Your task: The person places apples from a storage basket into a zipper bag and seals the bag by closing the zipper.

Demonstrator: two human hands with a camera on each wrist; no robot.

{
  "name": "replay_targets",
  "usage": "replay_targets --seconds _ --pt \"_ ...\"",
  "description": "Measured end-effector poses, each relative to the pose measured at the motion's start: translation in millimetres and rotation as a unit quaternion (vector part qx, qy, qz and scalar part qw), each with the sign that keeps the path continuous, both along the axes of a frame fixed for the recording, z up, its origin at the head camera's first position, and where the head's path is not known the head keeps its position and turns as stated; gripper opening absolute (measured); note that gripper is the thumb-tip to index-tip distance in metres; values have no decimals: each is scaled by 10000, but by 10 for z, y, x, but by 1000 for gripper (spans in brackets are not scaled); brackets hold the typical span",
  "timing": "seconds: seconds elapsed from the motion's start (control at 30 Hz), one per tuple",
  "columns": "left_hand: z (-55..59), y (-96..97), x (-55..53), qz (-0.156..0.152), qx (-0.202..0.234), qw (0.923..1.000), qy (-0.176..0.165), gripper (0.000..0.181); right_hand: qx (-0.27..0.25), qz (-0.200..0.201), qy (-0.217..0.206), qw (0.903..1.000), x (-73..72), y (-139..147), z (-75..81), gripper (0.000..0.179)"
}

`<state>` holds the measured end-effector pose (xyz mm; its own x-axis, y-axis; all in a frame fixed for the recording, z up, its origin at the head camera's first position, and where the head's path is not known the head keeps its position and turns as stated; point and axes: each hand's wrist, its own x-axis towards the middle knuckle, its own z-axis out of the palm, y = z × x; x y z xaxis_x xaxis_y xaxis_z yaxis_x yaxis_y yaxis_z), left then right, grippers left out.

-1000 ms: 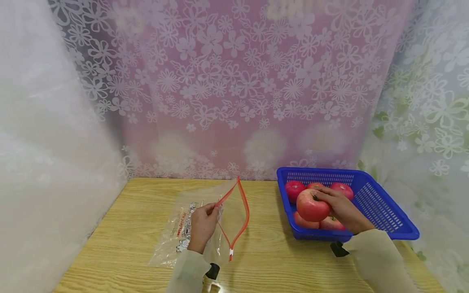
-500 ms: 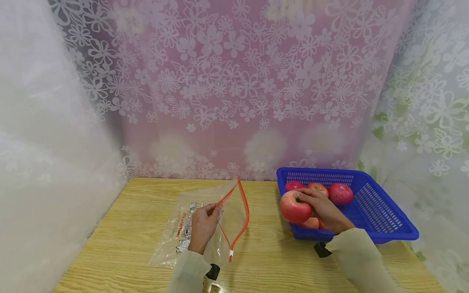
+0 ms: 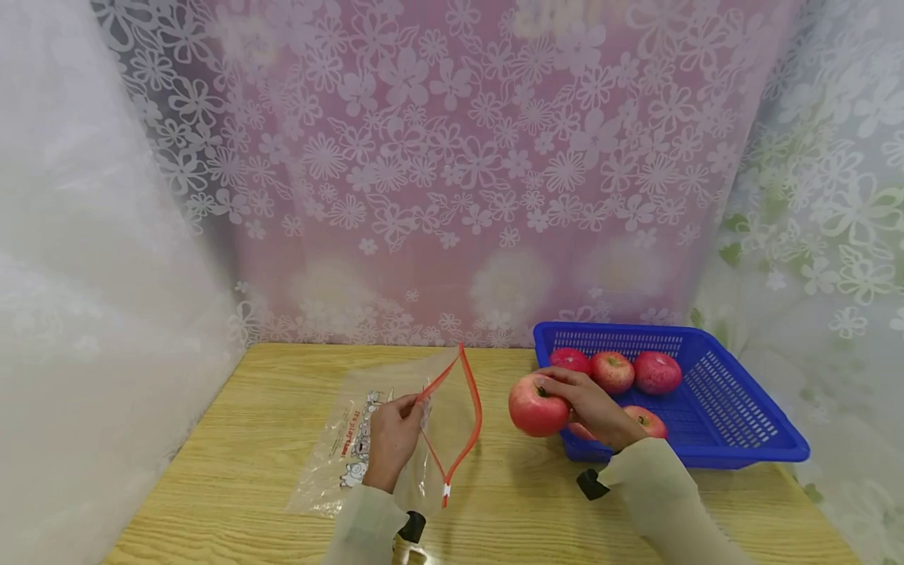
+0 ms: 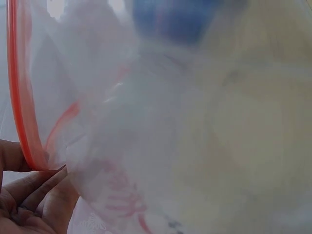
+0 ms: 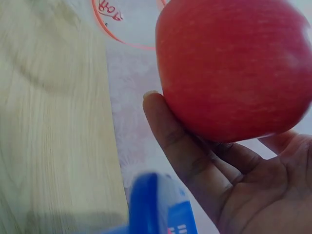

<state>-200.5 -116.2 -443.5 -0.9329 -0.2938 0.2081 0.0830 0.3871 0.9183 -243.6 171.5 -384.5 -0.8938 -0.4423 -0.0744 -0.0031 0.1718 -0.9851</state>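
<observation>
A clear plastic zip bag (image 3: 332, 463) with an orange-red zipper edge and printed cartoon figures lies at the middle left of the table, its mouth spread apart and facing right. My left hand (image 3: 392, 439) pinches the bag's edge between thumb and fingers, as the left wrist view also shows at the zipper (image 4: 22, 97). My right hand (image 3: 593, 408) grips a red apple (image 3: 538, 406) from above and the right side. That apple is in the air between the bag's mouth and the blue basket. In the right wrist view the apple (image 5: 234, 68) rests against the curled fingers.
The blue plastic basket (image 3: 749, 392) stands at the right of the wooden table (image 3: 240, 439). Several apples lie inside, among them a dark red apple (image 3: 657, 372). A pink flowered curtain (image 3: 452, 196) hangs behind the table, with pale sheets at both sides.
My right hand has carried the apple leftward out from over the basket toward the bag, uncovering the apples behind it. My left hand and the bag have stayed nearly still.
</observation>
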Motion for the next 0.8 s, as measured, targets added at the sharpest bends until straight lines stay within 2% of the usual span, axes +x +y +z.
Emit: replay_targets --seconds 0.17,0.43,0.8 --pt "-7 5 8 0 -92 9999 72 22 -278 123 -152 9994 -5 -120 -56 50" --pt "-18 20 22 -17 -121 9999 51 20 -61 203 -208 9996 3 -311 -100 52" --pt "-27 41 13 -28 -147 9998 158 19 -11 538 -209 9983 -16 -584 -52 53"
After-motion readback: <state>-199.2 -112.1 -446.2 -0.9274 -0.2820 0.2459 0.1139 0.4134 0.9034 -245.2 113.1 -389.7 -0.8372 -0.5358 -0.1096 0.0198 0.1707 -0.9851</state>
